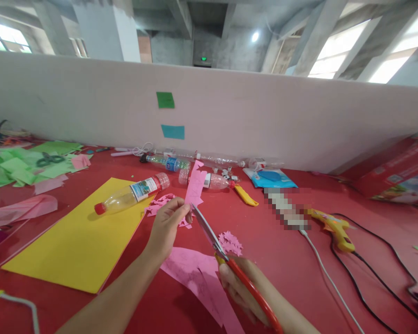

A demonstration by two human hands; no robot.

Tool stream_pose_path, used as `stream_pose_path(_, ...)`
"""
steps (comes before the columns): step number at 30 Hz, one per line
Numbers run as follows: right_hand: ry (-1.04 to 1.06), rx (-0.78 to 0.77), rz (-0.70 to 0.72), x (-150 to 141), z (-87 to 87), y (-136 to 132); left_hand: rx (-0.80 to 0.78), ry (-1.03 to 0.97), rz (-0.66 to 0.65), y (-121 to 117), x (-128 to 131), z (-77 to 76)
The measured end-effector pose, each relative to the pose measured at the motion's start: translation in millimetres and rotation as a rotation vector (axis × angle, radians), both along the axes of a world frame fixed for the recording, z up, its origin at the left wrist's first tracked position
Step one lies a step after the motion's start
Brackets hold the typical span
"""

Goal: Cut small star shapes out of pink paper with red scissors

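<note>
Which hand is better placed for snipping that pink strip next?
Probably the right hand: it holds the scissors, their tips at the strip. The left hand pinches the strip and could steady it.

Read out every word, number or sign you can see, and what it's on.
"PURE", as best it reads: blue label on a back bottle.
Too blurred to read: label on the nearest bottle.
Too blurred: print on the red box.
Too small: green lit sign.

Beyond the grip of the right hand (pixel 245 290), windows (pixel 329 59) and a lamp (pixel 255 36) glare; just rightward, pixelation masks an object (pixel 287 208).
</note>
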State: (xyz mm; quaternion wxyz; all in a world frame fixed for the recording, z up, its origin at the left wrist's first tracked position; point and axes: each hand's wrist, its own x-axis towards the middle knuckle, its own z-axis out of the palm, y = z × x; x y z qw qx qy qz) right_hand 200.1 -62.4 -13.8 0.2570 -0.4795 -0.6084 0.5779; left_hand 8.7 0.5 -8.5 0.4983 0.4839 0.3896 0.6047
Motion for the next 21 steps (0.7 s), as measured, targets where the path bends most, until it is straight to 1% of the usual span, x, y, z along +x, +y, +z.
stream_pose_path(2,0.006,0.028,0.003,-1.2,-2.8,-0.6,0.0,-0.018,-0.005,-0.4,0.1,-0.4)
stream_pose_path(3,0.014,0.014,0.007,-1.5,-3.9,-1.3,-0.002,-0.026,-0.007,-0.5,0.2,-0.5)
stream_pose_path(7,0.082,-0.103,0.037,-1.0,-5.2,-5.3,-0.021,-0.051,-0.016,-1.1,0.9,-0.7)
stream_pose_path(11,0.138,-0.154,0.055,-0.6,-5.4,-7.3,-0.012,-0.052,-0.013,-4.0,3.1,-0.6)
stream_pose_path(17,0.163,-0.186,0.013,-3.4,-8.8,-8.6,-0.024,-0.027,0.007,-9.3,9.2,-3.0)
stream_pose_path(21,0.179,-0.162,0.004,-7.1,-10.1,-11.6,-0.02,-0.017,0.034,-10.4,13.0,-6.8)
